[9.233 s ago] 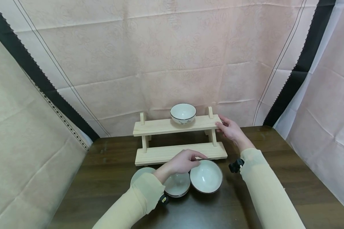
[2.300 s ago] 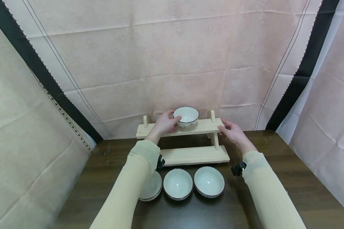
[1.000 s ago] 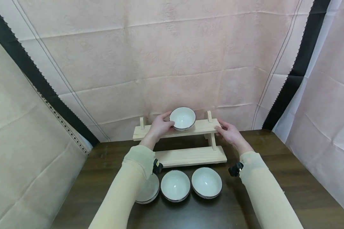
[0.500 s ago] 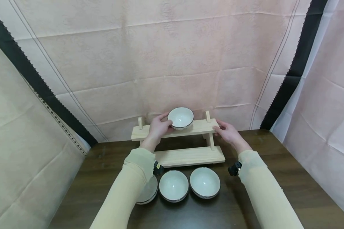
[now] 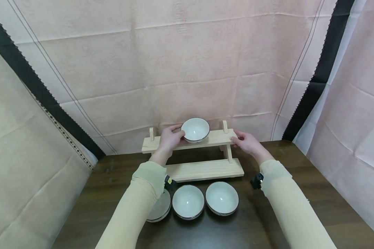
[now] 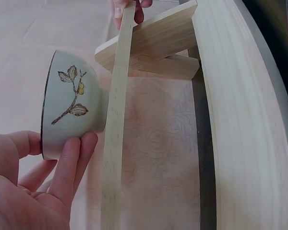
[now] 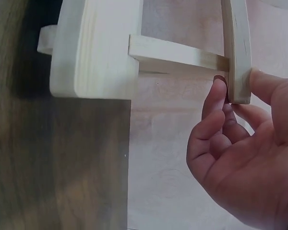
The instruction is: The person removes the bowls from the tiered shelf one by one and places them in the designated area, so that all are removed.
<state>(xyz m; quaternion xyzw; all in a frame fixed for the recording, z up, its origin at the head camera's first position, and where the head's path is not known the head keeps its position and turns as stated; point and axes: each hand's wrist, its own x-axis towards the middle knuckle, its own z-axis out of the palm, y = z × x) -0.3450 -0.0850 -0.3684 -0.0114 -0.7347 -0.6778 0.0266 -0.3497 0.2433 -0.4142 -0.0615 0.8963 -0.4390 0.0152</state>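
Note:
My left hand holds a small white bowl with a dark rim at the upper board of a wooden two-tier stand. In the left wrist view a leaf-and-branch pattern shows on the side of the bowl. The thumb is at its rim and the fingers press against its side, near the base. Whether the base touches the board I cannot tell. My right hand pinches the right end of the upper board, thumb on top and fingers curled beneath, as the right wrist view shows.
On the dark wooden table, in front of the stand, are a left bowl partly behind my left sleeve, a middle bowl and a right bowl. A pale cloth hangs right behind the stand.
Earlier my left hand was at the right front bowl; since then it has moved up to the bowl on the upper board. That bowl now leans more toward me. My right hand stays put.

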